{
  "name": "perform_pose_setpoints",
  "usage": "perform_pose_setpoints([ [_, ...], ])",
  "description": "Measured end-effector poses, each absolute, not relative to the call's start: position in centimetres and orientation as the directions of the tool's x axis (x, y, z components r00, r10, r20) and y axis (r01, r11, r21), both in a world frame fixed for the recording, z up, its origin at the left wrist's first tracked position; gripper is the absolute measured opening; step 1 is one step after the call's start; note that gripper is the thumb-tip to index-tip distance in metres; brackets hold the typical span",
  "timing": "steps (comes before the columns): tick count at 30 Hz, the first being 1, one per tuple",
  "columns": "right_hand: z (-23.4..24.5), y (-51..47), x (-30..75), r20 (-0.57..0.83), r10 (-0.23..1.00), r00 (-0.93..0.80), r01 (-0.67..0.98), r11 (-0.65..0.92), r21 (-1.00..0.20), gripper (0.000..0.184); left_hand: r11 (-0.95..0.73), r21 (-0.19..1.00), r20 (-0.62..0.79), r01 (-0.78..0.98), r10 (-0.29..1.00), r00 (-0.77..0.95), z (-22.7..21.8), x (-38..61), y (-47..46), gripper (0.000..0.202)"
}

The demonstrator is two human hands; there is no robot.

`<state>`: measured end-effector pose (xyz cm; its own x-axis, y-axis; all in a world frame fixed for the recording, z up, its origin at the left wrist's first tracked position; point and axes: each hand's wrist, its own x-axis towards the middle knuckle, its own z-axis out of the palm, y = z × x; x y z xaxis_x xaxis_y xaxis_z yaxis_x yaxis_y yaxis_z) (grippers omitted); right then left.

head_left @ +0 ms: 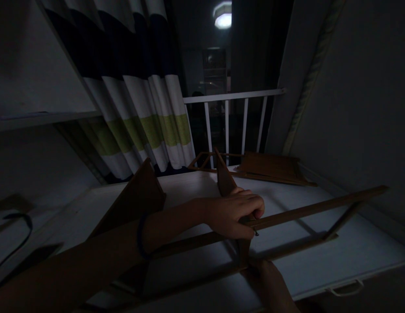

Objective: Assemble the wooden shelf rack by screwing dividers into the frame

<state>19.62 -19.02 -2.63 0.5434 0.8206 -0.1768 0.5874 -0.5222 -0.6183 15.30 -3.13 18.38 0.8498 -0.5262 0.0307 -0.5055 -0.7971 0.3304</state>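
Note:
A brown wooden shelf frame (306, 211) lies across the white surface, with two long rails and boards set crosswise between them. My left hand (235, 213), a dark band on its wrist, is closed around the upper rail where a middle board (224, 176) meets it. Close to that thumb a small metal screw-like piece (256, 233) sticks out. Lower down, my right hand (269, 282) grips the frame where the same board joins the lower rail (293, 251); its fingers are partly hidden. Another wooden board (133, 200) stands tilted at the frame's left side.
Further wooden panels (270, 167) lie at the back of the white surface (199, 184), by the window railing (235, 95). A striped curtain (140, 108) hangs at back left. A handle (347, 289) is on the front edge, and a dark cable (22, 234) lies far left.

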Motion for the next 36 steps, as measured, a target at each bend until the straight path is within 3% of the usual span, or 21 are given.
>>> perform_pose_setpoints([
  [10,-3.3,-19.0,19.9,-0.180,0.821,0.541,0.576,-0.518,-0.632,0.022,-0.791,0.342,0.043,-0.507,-0.526,0.850,18.2,15.4,-3.1,0.026],
  [20,-3.9,-19.4,19.6,-0.079,0.820,0.567,0.563,-0.456,-0.689,0.022,-0.792,0.365,0.029,-0.489,-0.516,0.856,18.3,15.3,-3.1,0.026],
  [24,-3.2,-20.7,19.3,0.027,0.841,0.541,0.476,-0.279,-0.834,0.030,-0.788,0.361,0.043,-0.499,-0.521,0.853,18.2,15.3,-3.1,0.027],
  [26,-2.2,-21.7,19.2,0.072,0.840,0.537,0.482,-0.235,-0.844,0.027,-0.789,0.359,0.046,-0.499,-0.519,0.853,18.2,15.3,-3.0,0.027],
  [29,0.1,-23.2,19.1,0.250,0.792,0.556,0.600,-0.174,-0.781,0.022,-0.792,0.362,0.042,-0.491,-0.512,0.858,18.2,15.3,-3.1,0.027],
  [33,3.6,-24.3,19.1,0.595,0.644,0.480,0.812,-0.070,-0.579,0.018,-0.798,0.356,0.042,-0.486,-0.506,0.861,18.2,15.2,-3.2,0.028],
  [36,5.7,-24.5,18.9,0.676,0.613,0.409,0.862,-0.016,-0.507,0.024,-0.799,0.351,0.044,-0.488,-0.507,0.861,18.1,15.1,-3.2,0.029],
])
